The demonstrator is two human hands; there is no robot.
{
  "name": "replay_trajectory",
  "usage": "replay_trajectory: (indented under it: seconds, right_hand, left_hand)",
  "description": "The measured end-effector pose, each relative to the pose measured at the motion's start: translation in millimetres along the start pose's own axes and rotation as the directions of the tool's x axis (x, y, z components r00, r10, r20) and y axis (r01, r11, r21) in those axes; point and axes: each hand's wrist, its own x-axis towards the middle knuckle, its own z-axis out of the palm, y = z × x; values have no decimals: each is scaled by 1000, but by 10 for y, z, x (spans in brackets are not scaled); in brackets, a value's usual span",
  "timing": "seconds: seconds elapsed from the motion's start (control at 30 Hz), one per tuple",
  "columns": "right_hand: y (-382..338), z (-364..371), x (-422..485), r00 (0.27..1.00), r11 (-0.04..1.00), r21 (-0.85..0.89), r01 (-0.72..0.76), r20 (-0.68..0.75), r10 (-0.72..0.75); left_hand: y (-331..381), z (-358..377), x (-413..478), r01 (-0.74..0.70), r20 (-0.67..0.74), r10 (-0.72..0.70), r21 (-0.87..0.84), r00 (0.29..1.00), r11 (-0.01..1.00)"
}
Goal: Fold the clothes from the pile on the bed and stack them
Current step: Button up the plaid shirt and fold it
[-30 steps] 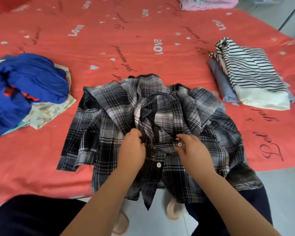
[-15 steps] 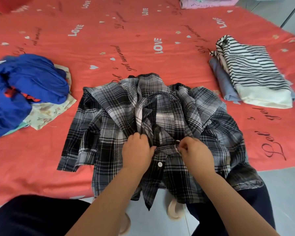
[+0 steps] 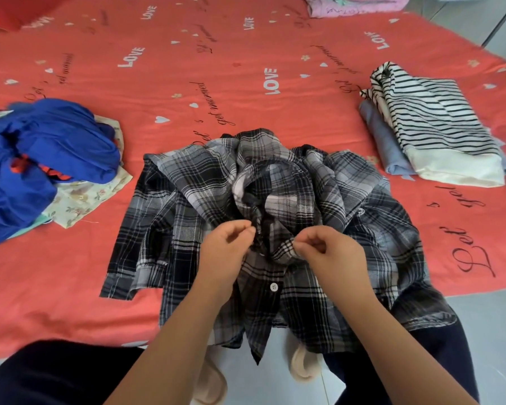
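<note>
Two hands fill the middle of what I see through the head camera, low in the view and close together over the front of the shirt (image 3: pixel 187 200). The left hand (image 3: pixel 225 249) comes in from below, its forearm slanting up to the right. Its fingers are curled, and I read thumb and forefinger as pinching the shirt's front edge just below the collar. The right hand (image 3: pixel 333 252) mirrors it, forearm slanting up to the left and back of the hand turned upward. Its fingers are curled inward, with thumb and forefinger nipping a small raised fold of the plaid cloth. The two pinches sit just beside each other, not touching. A white button (image 3: pixel 273 287) shows on the shirt front below them, between the wrists.

The shirt lies front up at the near edge of the bed (image 3: pixel 187 68), with its collar rumpled and pointing away from the camera. One sleeve is spread out to the left, and the hem hangs off the edge in front of the person's dark-clad legs. Slippers (image 3: pixel 304 363) show on the floor under the hem.

Well apart on the left I see the pile (image 3: pixel 56 141), blue cloth heaped on a flowered piece (image 3: pixel 85 197). Well apart on the right is the stack (image 3: pixel 438 127), a striped top folded on a pale blue garment (image 3: pixel 383 141). Pink cloth (image 3: pixel 354 4) lies at the bed's far edge.
</note>
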Motion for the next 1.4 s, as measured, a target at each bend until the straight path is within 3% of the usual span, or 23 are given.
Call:
replay_trajectory:
  seconds: [0.07, 0.33, 0.7, 1.07, 1.17, 1.23, 1.3, 1.4]
  right_hand:
    - [-75, 37, -4, 1000, 995, 97, -15, 3, 14]
    - [-169, 122, -47, 994, 921, 377, -96, 81, 71]
    - [-89, 165, -83, 985, 909, 383, -164, 115, 130]
    - [-30, 195, -74, 979, 884, 426, -193, 146, 144]
    - [-40, 184, -67, 965, 836, 489, -251, 190, 178]
    - [-41, 196, -58, 967, 857, 456, -239, 189, 170]
    - [-35, 213, -54, 970, 883, 407, -231, 170, 176]
    - [-21, 244, -72, 953, 827, 474, -303, 179, 247]
  left_hand:
    - [54, -13, -62, -17, 58, 21, -71, 998, 997]
    - [81, -4, -189, -191, 119, 176, 124, 977, 974]
    - [26, -32, -241, -309, 206, 263, 238, 943, 921]
    - [49, -11, -146, -132, 284, 68, 213, 956, 968]
    - [26, 18, -140, -167, 238, 96, 298, 967, 940]
    - [8, 38, -153, -204, 213, 135, 345, 968, 916]
    - [-14, 56, -172, -265, 199, 197, 413, 960, 872]
    - [-47, 81, -200, -348, 213, 276, 514, 937, 784]
